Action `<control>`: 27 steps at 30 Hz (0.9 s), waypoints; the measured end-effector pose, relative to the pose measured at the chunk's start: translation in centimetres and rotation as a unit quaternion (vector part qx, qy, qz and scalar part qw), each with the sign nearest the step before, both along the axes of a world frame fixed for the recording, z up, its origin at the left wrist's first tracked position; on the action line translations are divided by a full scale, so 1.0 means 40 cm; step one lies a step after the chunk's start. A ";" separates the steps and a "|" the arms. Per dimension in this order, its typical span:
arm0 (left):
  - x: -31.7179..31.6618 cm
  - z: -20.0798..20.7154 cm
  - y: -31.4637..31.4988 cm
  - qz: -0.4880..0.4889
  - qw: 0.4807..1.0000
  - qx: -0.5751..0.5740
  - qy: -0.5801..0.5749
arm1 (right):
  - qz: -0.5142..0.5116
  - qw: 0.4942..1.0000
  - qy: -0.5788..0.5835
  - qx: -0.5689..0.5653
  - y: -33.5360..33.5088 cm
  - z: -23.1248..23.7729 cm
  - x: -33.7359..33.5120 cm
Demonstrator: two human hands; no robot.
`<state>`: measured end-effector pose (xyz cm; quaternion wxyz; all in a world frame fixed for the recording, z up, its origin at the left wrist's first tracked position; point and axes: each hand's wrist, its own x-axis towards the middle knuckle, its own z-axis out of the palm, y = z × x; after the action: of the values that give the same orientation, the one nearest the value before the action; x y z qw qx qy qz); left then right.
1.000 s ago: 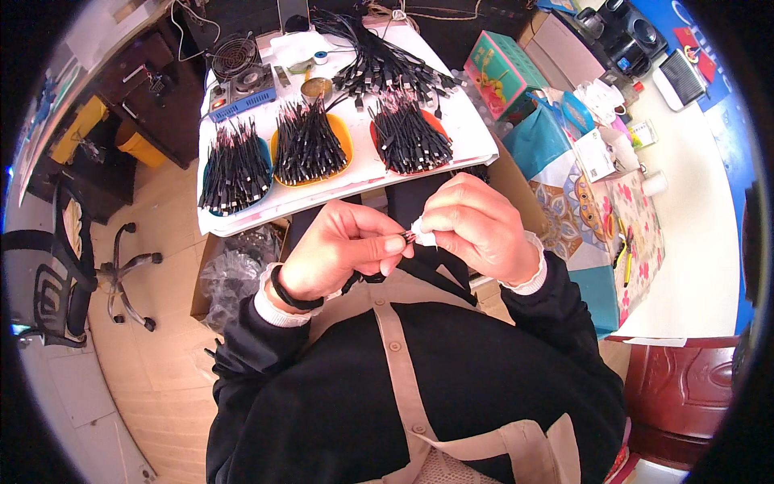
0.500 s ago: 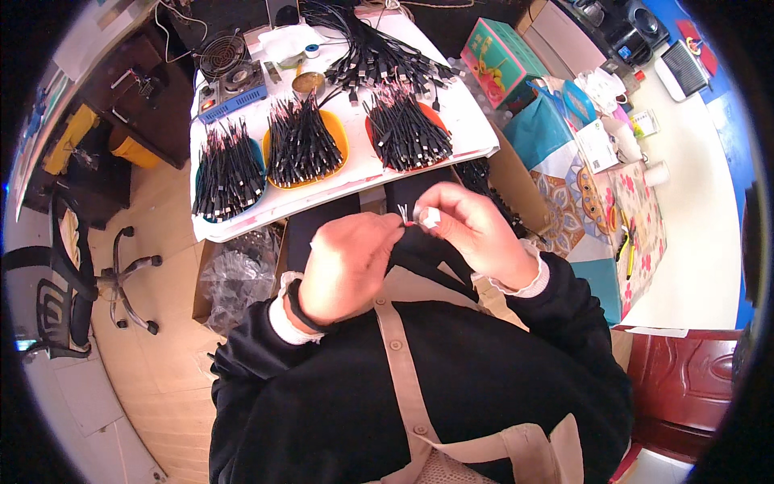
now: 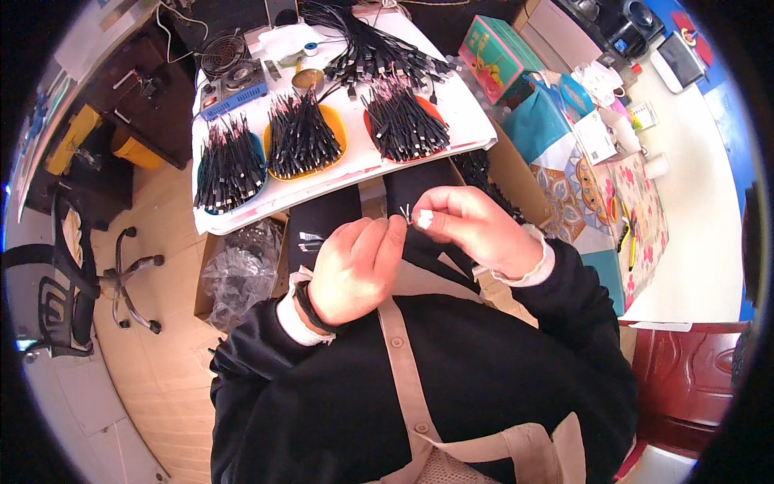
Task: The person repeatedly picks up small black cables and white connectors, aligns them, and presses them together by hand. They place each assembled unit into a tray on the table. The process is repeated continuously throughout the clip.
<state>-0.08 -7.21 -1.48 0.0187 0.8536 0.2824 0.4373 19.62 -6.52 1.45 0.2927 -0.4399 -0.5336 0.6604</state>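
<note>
My left hand is closed round a thin black cable, with metal-ended plugs sticking out on its left side. At its fingertips, fine white wire ends fan upward. My right hand pinches at these wires from the right, its fingertips almost touching the left ones. A white wrap covers one of its fingertips. Both hands are above my lap, just in front of the white table. Most of the held cable is hidden by the left fingers.
On the white table stand a teal tray, a yellow tray and a red tray, packed with short black cables. Behind lie a loose cable heap and a blue soldering device. Boxes flank my knees.
The left fingers have straightened and shifted slightly, and plugs now show at that hand's left side. The right hand stays pinched near the wire ends. The view has tilted a little.
</note>
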 end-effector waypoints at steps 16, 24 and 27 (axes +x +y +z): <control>-0.052 0.004 0.023 -0.146 0.842 -0.480 -0.200 | 0.039 0.863 -0.161 0.477 0.025 0.016 -0.021; -0.077 -0.018 0.044 -0.327 0.667 -0.602 -0.292 | 0.116 0.906 -0.077 0.400 0.014 0.030 -0.017; -0.073 -0.022 0.038 -0.328 0.668 -0.601 -0.290 | 0.090 0.870 -0.103 0.474 0.003 0.030 -0.018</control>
<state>-3.01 -5.69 -2.38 0.7513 0.5248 0.1659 0.3641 18.90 -6.40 2.64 0.3488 -0.2639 -0.8469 0.3023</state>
